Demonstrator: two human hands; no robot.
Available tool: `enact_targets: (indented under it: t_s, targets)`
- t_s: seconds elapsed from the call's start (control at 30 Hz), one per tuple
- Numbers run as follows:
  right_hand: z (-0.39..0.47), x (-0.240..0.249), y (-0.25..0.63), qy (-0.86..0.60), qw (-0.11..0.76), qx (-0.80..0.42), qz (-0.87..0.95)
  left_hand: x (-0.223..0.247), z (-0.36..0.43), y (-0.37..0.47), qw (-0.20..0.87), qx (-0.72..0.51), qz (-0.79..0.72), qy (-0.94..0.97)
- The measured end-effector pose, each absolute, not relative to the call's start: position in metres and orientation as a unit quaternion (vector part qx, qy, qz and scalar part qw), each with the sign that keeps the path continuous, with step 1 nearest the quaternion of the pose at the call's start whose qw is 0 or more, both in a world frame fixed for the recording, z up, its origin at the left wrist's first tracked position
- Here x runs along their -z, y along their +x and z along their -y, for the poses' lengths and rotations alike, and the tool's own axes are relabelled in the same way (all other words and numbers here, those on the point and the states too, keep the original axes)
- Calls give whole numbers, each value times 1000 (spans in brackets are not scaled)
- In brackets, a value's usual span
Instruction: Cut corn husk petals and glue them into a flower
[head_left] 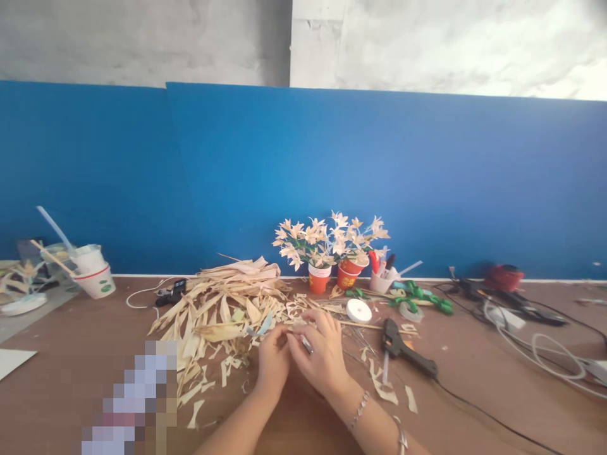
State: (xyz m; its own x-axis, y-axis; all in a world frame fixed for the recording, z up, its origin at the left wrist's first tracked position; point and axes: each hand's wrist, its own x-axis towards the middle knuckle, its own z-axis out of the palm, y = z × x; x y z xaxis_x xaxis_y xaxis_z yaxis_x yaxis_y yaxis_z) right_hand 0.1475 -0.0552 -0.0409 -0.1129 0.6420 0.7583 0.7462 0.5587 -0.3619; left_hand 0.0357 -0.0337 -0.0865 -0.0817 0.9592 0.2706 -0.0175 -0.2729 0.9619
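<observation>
My left hand point(274, 359) and my right hand point(326, 355) meet at the fingertips, low over the table's middle. The left thumb and fingers are pinched together, and what lies between them is too small to make out. In my right hand, closed with the fingers curled, part of a small silvery metal tool point(307, 345) shows; its kind is hidden. Just behind and left of the hands spreads a heap of dried corn husks point(222, 303), with cut scraps point(232, 366) around it. A white tape roll point(359, 310) lies beyond the right hand.
Husk flowers point(313, 240) stand in red paper cups point(319, 279) at the back. A black glue gun point(403, 351) with its cord lies on the right, near green-wrapped pieces point(417, 294). White cables point(535, 354) are farther right. Far left stands a white cup point(98, 283).
</observation>
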Motion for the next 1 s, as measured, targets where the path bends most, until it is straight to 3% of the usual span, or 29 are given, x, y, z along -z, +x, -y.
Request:
enact_targets:
  t_s: [0.17, 0.37, 1.0]
  targets:
    - [44, 38, 156, -510, 555, -70, 653, 86, 32, 36, 450, -591, -438, 507]
    - [31, 43, 160, -540, 520, -255, 611, 94, 29, 36, 458, -589, -438, 502]
    - [28, 49, 161, -498, 504, -360, 607, 91, 29, 36, 478, -597, -432, 478]
